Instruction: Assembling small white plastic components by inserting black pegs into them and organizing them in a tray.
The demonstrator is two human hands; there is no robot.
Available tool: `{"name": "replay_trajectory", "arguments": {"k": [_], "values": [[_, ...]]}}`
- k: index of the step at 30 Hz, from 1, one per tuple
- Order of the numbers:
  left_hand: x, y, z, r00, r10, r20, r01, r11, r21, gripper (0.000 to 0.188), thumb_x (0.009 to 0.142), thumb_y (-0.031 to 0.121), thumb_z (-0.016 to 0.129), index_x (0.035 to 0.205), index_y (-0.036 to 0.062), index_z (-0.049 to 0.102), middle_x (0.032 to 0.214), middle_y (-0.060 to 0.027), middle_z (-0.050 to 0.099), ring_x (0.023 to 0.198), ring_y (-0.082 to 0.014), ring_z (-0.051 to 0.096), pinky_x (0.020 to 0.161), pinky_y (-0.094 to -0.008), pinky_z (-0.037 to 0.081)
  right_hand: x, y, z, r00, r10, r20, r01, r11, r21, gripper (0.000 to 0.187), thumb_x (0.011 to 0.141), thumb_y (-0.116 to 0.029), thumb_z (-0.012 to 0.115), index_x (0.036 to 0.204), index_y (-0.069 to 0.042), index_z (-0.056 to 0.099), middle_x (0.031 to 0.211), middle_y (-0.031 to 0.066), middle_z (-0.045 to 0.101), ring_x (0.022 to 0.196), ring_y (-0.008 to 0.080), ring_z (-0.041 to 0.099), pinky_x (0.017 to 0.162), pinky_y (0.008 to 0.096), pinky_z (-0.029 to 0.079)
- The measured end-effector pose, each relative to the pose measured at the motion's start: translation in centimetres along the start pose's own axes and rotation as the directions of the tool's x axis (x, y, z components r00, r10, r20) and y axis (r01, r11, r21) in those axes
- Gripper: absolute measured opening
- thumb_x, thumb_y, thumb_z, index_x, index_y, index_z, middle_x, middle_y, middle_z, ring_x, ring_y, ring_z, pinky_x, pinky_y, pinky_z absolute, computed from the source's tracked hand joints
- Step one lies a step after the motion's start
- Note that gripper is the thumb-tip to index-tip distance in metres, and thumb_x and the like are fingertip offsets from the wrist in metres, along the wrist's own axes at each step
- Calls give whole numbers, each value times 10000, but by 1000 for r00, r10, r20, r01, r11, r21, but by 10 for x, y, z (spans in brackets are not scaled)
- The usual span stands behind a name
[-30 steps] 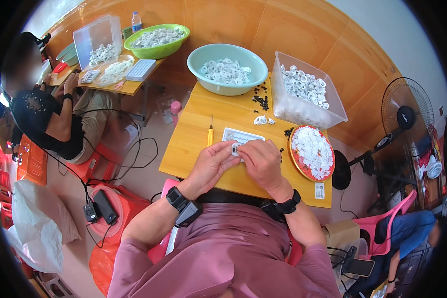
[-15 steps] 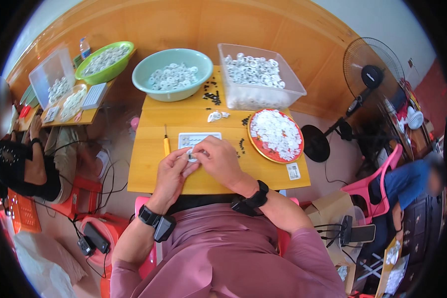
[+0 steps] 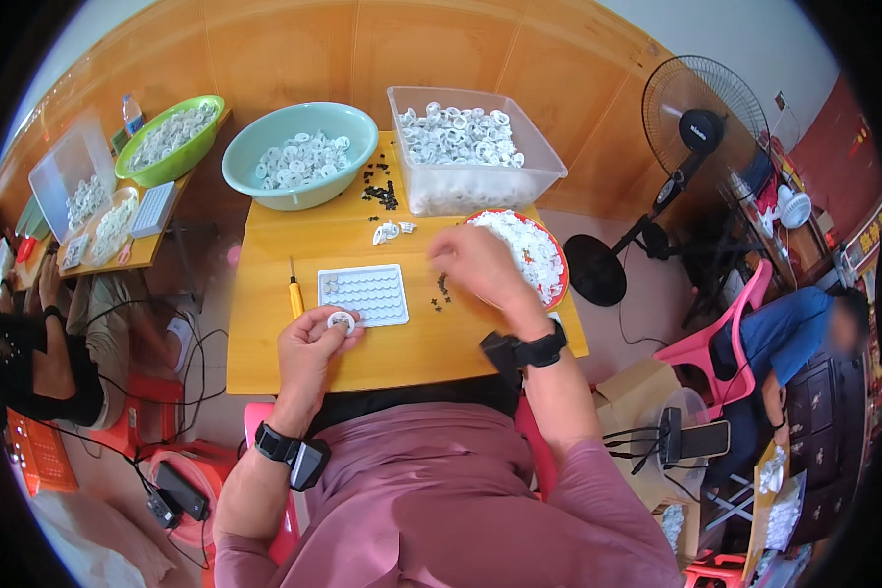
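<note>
My left hand (image 3: pixel 304 355) pinches a small round white plastic part (image 3: pixel 340 321) with a dark centre, near the table's front edge. Just beyond it lies a white ridged tray (image 3: pixel 392 312) holding small metal pieces in its left rows. My right hand (image 3: pixel 485 267) is raised between that tray and a red-rimmed plate (image 3: pixel 563 277) heaped with white pieces. Motion smears its fingertips, so whether they hold anything is unclear. Small black parts (image 3: pixel 443 289) lie scattered below the right hand. A yellow-handled screwdriver (image 3: pixel 296 298) rests left of the tray.
Along the back stand a pale green basin (image 3: pixel 240 176) and a clear plastic bin (image 3: pixel 470 188), both filled with round white parts. More black bits (image 3: pixel 382 194) and some white parts (image 3: pixel 392 232) lie before them. A standing fan (image 3: pixel 701 129) is at right; a co-worker (image 3: pixel 44 358) sits left.
My right hand has left the round part and moved right, toward the plate. My left hand keeps the part, and the tray now shows uncovered. The whole view has shifted slightly.
</note>
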State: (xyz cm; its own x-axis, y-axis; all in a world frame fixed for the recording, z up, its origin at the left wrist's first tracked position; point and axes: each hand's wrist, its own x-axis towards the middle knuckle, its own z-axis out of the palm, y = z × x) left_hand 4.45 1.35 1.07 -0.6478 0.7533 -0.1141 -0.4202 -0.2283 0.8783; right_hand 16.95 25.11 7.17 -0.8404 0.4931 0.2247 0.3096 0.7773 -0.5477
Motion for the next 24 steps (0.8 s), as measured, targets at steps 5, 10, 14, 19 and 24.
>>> {"name": "replay_trajectory", "arguments": {"k": [5,10,14,19,24], "values": [[4,3,-2,999,-10,-34,13,996,90,160,947,7,599,1093,-51,628,1059,-164,702,921,-201,708,822,-259,577,-5,64,-40,950,310,-31,-303,893,-332,146,726,-123,665,855,-103,732,902,164,722,909,350,686,771,457,515],[7,-5,-7,999,-23,-44,20,998,-63,183,967,20,571,1125,-63,608,1097,-182,687,1003,-224,690,897,-288,577,-4,76,-28,927,374,32,-332,856,-398,327,570,-136,792,880,-101,696,899,131,729,915,339,686,759,421,505],[8,0,-8,998,-50,38,60,951,-304,248,1015,78,517,1187,-93,570,1175,-224,648,1101,-283,657,1001,-347,554,-2,77,-25,898,436,63,-374,828,-418,289,663,-158,793,937,-99,721,880,117,735,886,300,700,779,406,518],[8,0,-8,996,-72,62,88,936,-341,287,1037,97,486,1233,-105,545,1208,-247,632,1127,-303,648,1013,-358,546,-4,91,-27,920,392,21,-360,863,-355,128,689,-131,721,809,-90,715,855,160,729,854,338,702,741,416,526],[8,-2,-10,994,-73,77,97,919,-382,289,1037,94,489,1241,-103,540,1212,-250,631,1143,-311,642,1021,-354,541,0,94,-27,931,365,31,-352,916,-193,79,731,-73,707,793,-26,716,746,139,710,698,255,697,647,368,526]]}}
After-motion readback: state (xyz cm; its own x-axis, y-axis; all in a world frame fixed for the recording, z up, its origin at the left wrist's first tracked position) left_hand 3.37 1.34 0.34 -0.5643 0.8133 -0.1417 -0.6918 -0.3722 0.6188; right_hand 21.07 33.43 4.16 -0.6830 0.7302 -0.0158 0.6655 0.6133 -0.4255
